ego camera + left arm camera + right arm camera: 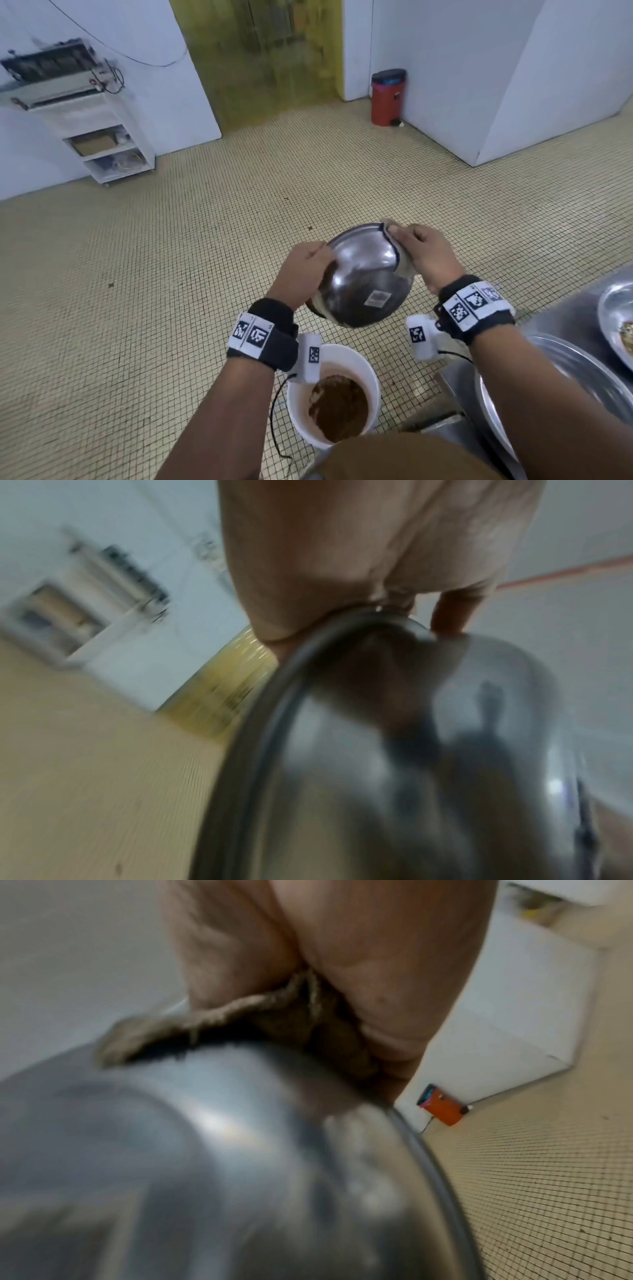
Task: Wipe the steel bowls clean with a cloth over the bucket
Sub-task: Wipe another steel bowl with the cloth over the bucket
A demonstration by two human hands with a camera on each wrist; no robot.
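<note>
White bucket [368, 368] at the bottom centre, brown sludge inside. Above it, in mid-frame, steel bowl [364, 279] tilted, mouth turned away. Left hand [303, 272] curled on the left rim; right hand [426, 255] pinching a beige cloth [406, 265] against the right rim. Probably light, stiff and slick: best gripped at the rolled rim. More bowls [616, 322] on the counter [544, 318] at lower right, close to the right forearm. Red bin [387, 97] far off at upper right.
</note>
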